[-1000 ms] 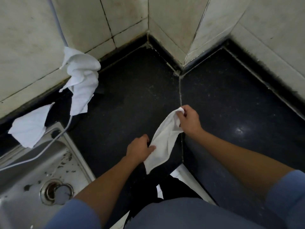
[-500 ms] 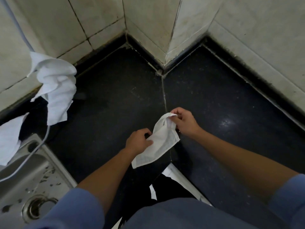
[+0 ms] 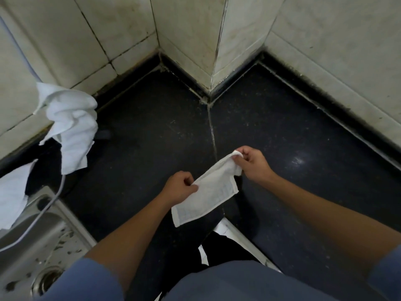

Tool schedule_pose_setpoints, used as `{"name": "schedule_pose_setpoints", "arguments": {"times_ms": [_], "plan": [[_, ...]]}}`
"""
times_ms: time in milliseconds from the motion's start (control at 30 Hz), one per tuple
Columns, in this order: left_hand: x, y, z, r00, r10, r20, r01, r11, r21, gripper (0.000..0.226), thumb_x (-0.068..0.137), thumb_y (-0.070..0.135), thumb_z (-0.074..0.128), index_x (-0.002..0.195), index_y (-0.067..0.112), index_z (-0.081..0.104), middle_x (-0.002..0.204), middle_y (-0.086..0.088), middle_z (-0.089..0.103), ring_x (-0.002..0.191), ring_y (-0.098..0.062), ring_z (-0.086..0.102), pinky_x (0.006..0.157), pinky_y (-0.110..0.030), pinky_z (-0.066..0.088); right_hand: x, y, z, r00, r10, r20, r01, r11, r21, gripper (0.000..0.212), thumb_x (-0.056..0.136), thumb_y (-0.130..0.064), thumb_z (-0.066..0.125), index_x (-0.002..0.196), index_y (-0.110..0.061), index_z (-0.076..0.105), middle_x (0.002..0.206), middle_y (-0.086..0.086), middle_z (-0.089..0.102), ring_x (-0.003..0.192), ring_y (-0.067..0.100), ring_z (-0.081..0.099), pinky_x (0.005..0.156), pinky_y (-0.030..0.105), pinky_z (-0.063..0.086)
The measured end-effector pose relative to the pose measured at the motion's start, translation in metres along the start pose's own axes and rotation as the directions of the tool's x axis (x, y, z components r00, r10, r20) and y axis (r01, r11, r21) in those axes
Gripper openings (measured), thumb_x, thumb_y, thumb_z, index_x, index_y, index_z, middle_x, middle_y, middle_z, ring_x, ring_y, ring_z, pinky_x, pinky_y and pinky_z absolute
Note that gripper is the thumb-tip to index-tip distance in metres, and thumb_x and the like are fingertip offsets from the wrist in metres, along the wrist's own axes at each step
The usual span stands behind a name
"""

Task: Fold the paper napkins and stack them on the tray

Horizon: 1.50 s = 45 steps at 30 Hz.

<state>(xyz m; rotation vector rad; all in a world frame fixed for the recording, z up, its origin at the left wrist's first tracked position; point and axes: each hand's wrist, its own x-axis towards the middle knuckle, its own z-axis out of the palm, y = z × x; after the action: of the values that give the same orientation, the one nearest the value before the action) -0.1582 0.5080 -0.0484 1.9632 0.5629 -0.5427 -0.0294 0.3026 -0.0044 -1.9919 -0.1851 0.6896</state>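
Dark speckled counter [image 3: 141, 137] fills a corner under stained pale wall [image 3: 184, 29] tiles, seen from above by the person standing at it. At the counter's front left corner sits a steel sink [image 3: 32, 246] with dark spots round its drain, and a thin pale cable [image 3: 43, 213] runs down across it. Beside the sink's back edge a flat napkin [image 3: 10, 192] lies partly out of view, and a crumpled napkin [image 3: 71, 127] hangs over something dark by the counter's back left edge; what carries it cannot be told. Near the counter's front edge, at its middle, the left hand [image 3: 180, 187] is curled, thumb and fingers pinching one edge of a white napkin [image 3: 208, 194]. The sheet is held in the air above the counter, stretched slantwise, with its lower corner hanging loose. The right hand [image 3: 252, 166] is curled too, its fingertips pinching the bunched upper end. A white strip [image 3: 230, 229] shows just below the napkin at the front edge; whether it belongs to a tray cannot be told, and no tray is plainly in view. The likely trouble is tearing: thin paper pulled between two pinches may rip at the bunched end. Folding in the air with one corner free could also bring the edges together crooked. The two napkins by the sink might slide into the basin if knocked.
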Motion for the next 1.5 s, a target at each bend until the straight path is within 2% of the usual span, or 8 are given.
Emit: {"name": "schedule_pose_setpoints", "arguments": {"times_ms": [200,400,533,667,867,1033,1267,1500], "plan": [[-0.017,-0.009,-0.056,0.988,-0.062,-0.138,0.043,0.99,-0.134,0.023,0.079,0.02,0.076,0.068,0.01,0.059,0.062,-0.005,0.066,0.056,-0.01,0.06,0.057,-0.026,0.046,0.037,0.008,0.017,1.0,-0.015,-0.017,0.007,0.918,-0.396,0.015,0.093,-0.026,0.057,0.093,-0.012,0.059,0.082,0.001,0.06,0.081,0.023,0.06,0.066,0.03,0.042],[-0.006,-0.01,-0.088,0.907,-0.029,-0.421,0.106,0.981,0.16,0.014,0.079,0.012,0.072,0.075,0.015,0.059,0.071,0.0,0.062,0.072,-0.019,0.062,0.067,-0.029,0.047,0.078,-0.01,0.039,0.998,-0.031,-0.057,-0.007,0.823,-0.569,0.024,0.095,-0.028,0.049,0.113,-0.014,0.054,0.109,0.013,0.064,0.102,0.033,0.059,0.076,0.036,0.044],[-0.005,-0.011,-0.053,0.941,0.117,-0.318,0.002,0.936,0.352,0.015,0.079,0.022,0.07,0.087,0.018,0.059,0.089,0.001,0.056,0.081,-0.017,0.056,0.068,-0.033,0.048,0.064,-0.011,0.034,0.975,-0.184,-0.123,0.039,0.691,-0.722,0.037,0.092,-0.02,0.05,0.129,-0.02,0.047,0.123,0.009,0.053,0.112,0.028,0.05,0.081,0.038,0.044],[-0.003,-0.025,-0.022,0.976,0.139,-0.165,-0.025,0.833,0.553,0.039,0.081,0.023,0.065,0.118,0.021,0.053,0.112,-0.003,0.048,0.101,-0.021,0.051,0.074,-0.033,0.045,0.026,0.01,0.033,0.961,-0.234,0.151,0.262,0.577,-0.773,0.034,0.093,-0.022,0.051,0.127,-0.022,0.052,0.124,0.002,0.05,0.114,0.021,0.047,0.082,0.036,0.047],[0.013,-0.025,-0.039,0.869,0.011,-0.496,0.114,0.968,0.221,0.011,0.089,0.019,0.057,0.084,0.011,0.062,0.078,-0.006,0.06,0.077,-0.026,0.061,0.061,-0.03,0.039,-0.014,0.045,0.041,0.925,-0.08,0.371,0.35,0.558,-0.753,0.037,0.092,-0.022,0.054,0.128,-0.018,0.053,0.131,0.003,0.042,0.121,0.022,0.041,0.085,0.035,0.049],[0.017,-0.032,-0.071,0.758,-0.151,-0.634,0.262,0.961,0.086,0.016,0.087,0.022,0.062,0.099,0.011,0.06,0.095,-0.011,0.065,0.085,-0.025,0.061,0.068,-0.031,0.042,-0.018,0.039,0.038,0.903,-0.13,0.409,0.419,0.481,-0.771,0.042,0.09,-0.025,0.057,0.131,-0.019,0.052,0.13,0.003,0.043,0.119,0.021,0.042,0.081,0.034,0.049],[-0.027,-0.018,0.0,0.981,0.153,-0.118,-0.085,0.892,0.445,0.011,0.088,0.024,0.057,0.097,0.018,0.062,0.099,0.001,0.061,0.088,-0.017,0.058,0.07,-0.029,0.044,-0.03,0.039,0.038,0.872,-0.01,0.489,0.481,0.194,-0.855,0.037,0.084,-0.015,0.051,0.121,-0.012,0.048,0.112,0.008,0.057,0.106,0.028,0.053,0.067,0.032,0.033],[-0.039,-0.033,0.032,0.966,0.257,0.003,-0.189,0.701,0.687,0.032,0.083,0.035,0.059,0.108,0.017,0.052,0.109,-0.002,0.048,0.099,-0.021,0.047,0.073,-0.034,0.045,-0.027,0.039,0.032,0.85,-0.292,0.438,0.52,0.335,-0.786,0.013,0.073,-0.022,0.067,0.075,-0.013,0.058,0.081,0.005,0.056,0.073,0.024,0.058,0.048,0.03,0.04]]}}
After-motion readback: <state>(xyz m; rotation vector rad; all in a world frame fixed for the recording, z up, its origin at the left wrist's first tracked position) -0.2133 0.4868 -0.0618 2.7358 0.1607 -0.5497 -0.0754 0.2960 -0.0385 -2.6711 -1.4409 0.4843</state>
